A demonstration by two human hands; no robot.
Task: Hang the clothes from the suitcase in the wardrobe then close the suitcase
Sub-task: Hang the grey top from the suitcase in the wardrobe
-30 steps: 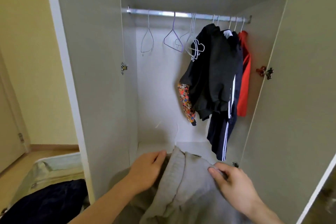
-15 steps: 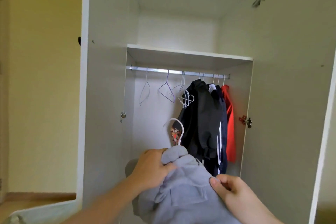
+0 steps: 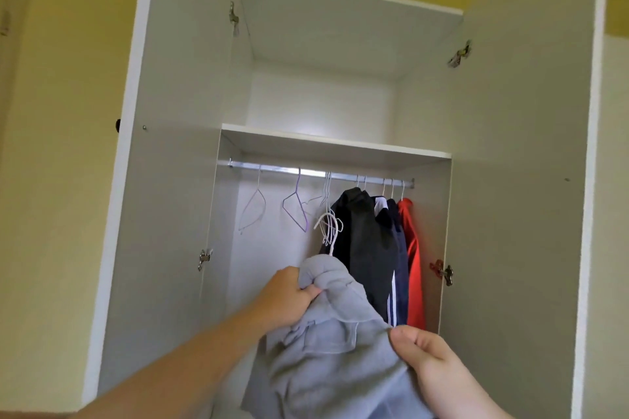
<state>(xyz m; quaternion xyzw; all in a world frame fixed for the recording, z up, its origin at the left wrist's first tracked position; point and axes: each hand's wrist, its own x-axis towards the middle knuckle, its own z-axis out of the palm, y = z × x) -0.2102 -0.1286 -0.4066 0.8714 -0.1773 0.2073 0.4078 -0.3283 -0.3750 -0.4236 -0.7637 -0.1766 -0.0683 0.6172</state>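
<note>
Wardrobe [image 3: 177, 180] stands open beyond both hands, base cut off. Grey garment [image 3: 326, 360], lower part out of frame, hangs between them on a white hanger [image 3: 329, 231], body hidden. Left hand [image 3: 289, 296] grips its bunched top; right hand [image 3: 425, 350] pinches its edge.

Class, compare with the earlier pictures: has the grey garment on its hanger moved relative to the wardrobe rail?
Yes. The grey garment has risen toward the rail: its white hanger hook now overlaps the empty hangers, still below the rail, not yet hooked on.
</note>
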